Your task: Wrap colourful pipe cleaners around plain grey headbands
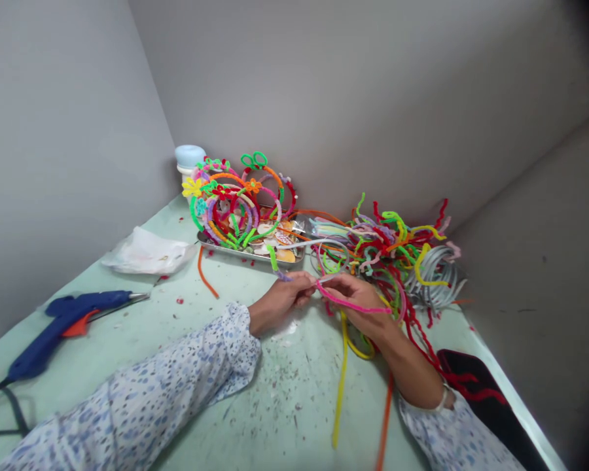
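Both my hands meet above the middle of the table, working on a thin pale headband that arches up behind them. My left hand is closed on the band, beside an end wrapped in green and purple pipe cleaner. My right hand is closed with its fingertips pinching the band where a pink pipe cleaner meets it. The pink pipe cleaner's loose length lies across the back of that hand. The exact grip of the fingertips is partly hidden.
Behind stands a metal tray with decorated headbands and small pieces. Pipe cleaners and bare bands pile up right, near a dark phone-like object. Left are a blue glue gun and plastic bag.
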